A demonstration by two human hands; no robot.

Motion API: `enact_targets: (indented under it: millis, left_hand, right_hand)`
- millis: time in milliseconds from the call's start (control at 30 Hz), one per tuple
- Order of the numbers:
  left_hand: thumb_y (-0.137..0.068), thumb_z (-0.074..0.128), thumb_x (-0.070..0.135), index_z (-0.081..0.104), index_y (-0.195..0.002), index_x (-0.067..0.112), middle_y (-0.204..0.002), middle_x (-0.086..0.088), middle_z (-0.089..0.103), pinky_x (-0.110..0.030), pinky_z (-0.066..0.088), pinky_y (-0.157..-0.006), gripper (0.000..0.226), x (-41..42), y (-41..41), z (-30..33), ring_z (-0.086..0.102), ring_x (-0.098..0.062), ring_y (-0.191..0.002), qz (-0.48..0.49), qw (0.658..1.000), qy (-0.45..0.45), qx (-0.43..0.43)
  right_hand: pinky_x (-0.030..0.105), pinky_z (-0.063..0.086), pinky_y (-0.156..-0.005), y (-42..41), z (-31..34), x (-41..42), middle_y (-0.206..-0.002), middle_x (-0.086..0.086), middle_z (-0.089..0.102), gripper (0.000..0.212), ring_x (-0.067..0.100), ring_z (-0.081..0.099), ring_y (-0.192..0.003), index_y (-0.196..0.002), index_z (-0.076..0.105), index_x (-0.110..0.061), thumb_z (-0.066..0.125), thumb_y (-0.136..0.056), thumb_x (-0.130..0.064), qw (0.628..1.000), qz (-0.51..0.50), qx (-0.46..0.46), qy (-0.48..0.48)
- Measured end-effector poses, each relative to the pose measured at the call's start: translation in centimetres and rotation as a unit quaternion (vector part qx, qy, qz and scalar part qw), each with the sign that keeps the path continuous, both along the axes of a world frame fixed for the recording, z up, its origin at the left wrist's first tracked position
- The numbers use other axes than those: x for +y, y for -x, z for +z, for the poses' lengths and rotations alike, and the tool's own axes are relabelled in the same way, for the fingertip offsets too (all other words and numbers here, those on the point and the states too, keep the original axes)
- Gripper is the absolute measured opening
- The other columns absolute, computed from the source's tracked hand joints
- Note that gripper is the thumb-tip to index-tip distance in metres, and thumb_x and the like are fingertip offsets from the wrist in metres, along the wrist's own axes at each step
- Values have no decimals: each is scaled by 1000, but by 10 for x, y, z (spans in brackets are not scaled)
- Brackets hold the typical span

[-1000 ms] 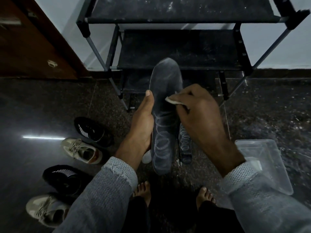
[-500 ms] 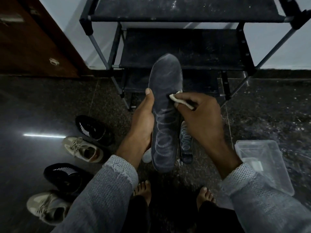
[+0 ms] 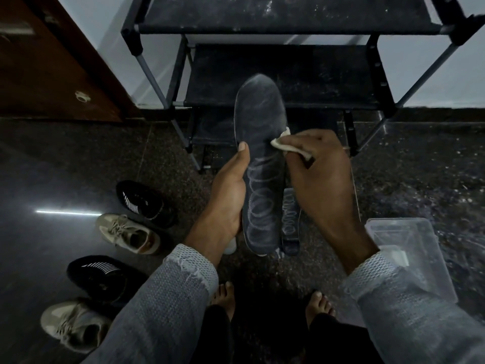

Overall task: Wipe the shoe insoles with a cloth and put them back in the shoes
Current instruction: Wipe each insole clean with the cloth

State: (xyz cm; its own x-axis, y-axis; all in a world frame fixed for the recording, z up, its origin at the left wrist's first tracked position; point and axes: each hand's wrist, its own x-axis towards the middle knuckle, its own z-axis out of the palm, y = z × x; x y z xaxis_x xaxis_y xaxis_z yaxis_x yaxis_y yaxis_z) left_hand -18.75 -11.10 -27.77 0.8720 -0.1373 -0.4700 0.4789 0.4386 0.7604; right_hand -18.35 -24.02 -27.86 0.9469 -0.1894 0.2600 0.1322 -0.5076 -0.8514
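While left hand [image 3: 231,195] grips insole [image 3: 259,164] | toe away | right hand [image 3: 322,174] pinches cloth [image 3: 282,141]

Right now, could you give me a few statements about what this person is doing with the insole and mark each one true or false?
1. The left hand holds the dark insole up off the floor. True.
2. The right hand presses a pale cloth against the insole. True.
3. Both insoles are held up. False: a second insole lies on the floor, below.
4. The shoes stand on the rack. False: four shoes sit on the floor at the left; the visible shelves of the rack are bare.
5. A clear plastic container lies at the right. True.
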Motion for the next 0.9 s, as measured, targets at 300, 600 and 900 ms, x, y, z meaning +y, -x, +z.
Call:
enact_targets:
  millis: [300,600,900]
  left_hand:
    - [-102,37,44,66,-114,7,-107,-14,73,-34,57,-78,48,11,-4,-2,71,-26,-98,15,1000,-5,0]
    - [-102,38,43,65,-117,6,-110,-15,71,-36,57,-84,49,10,-3,-2,69,-28,-101,-9,1000,23,5]
    - [-103,37,41,63,-122,6,-115,-13,70,-33,57,-82,48,10,-4,-1,69,-25,-101,-15,1000,25,7]
  right_hand:
    - [36,55,-62,9,4,10,-97,3,57,15,17,59,-77,-97,75,-11,64,-86,-13,978,102,-33,178]
    - [32,54,-64,7,5,3,-99,4,58,17,16,59,-81,-98,75,-12,64,-85,-12,975,93,-49,197]
    - [25,51,-69,2,3,-7,-106,5,57,21,15,58,-88,-105,73,-13,64,-87,-9,975,76,-50,203]
